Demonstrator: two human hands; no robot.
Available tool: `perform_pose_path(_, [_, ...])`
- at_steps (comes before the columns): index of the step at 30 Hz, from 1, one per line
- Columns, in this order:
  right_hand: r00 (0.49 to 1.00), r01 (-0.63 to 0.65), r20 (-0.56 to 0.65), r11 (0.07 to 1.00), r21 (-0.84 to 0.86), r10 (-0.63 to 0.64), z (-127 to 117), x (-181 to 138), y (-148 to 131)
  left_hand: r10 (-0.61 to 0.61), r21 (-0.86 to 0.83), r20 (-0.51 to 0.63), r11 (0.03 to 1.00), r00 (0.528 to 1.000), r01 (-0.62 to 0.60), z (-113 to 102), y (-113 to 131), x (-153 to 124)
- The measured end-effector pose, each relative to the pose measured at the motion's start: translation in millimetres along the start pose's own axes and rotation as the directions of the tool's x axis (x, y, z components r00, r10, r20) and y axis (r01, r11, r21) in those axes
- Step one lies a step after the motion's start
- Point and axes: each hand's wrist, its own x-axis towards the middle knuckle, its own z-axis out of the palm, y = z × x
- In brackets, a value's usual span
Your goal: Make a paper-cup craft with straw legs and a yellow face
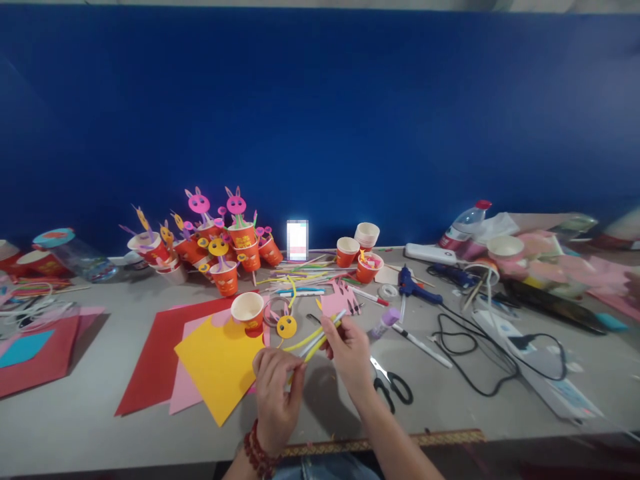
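Observation:
Yellow and white pipe cleaners (314, 345) stretch between my two hands above the table's front half. My left hand (278, 385), with a red bead bracelet at the wrist, pinches their lower end. Closer to the upper end, my right hand (349, 348) has its thumb and fingers closed round them. Just beyond my left hand is a round yellow paper face (287, 327) with two eyes. An orange paper cup (247, 311) stands on the yellow paper (215, 367) to the left. Black-handled scissors (391, 385) lie right of my right hand.
Decorated cups with paper rabbit faces (235, 205) crowd the back left. Loose pipe cleaners (310, 275) lie along the back middle. On the right are a blue glue gun (419, 288), its black cord, a power strip (540, 373) and a purple-capped glue stick (386, 321).

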Motion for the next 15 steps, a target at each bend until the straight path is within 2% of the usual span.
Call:
perform_pose_path(5, [1.0, 0.009, 0.001, 1.0, -0.007, -0.009, -7, 5, 2, -0.035, -0.014, 0.058, 0.999, 0.998, 0.036, -14, -11, 3])
perform_pose_path(6, [1.0, 0.001, 0.003, 1.0, 0.005, -0.001, -10, 7, 2, -0.068, -0.011, 0.017, 0.998, 0.998, 0.068, -19, -18, 7])
perform_pose_path(8, [1.0, -0.017, 0.013, 0.999, 0.037, 0.017, -15, 11, 3, -0.142, 0.024, -0.138, 0.989, 0.98, 0.146, -31, -39, 20])
perform_pose_path(10, [0.999, -0.032, 0.03, 0.998, 0.06, 0.031, -19, 14, 4, -0.237, 0.047, -0.203, 0.967, 0.95, 0.251, -40, -65, 34])
perform_pose_path(11, [0.999, -0.039, 0.036, 0.997, 0.068, 0.036, -20, 15, 5, -0.295, 0.046, -0.18, 0.95, 0.938, 0.307, -42, -78, 41])
perform_pose_path(13, [0.998, -0.052, 0.046, 0.995, 0.08, 0.048, -22, 16, 5, -0.392, 0.037, -0.034, 0.919, 0.919, 0.393, -44, -101, 52])
perform_pose_path(15, [0.996, -0.065, 0.061, 0.994, 0.09, 0.06, -23, 16, 6, -0.47, 0.009, 0.103, 0.882, 0.877, 0.472, -42, -115, 58])
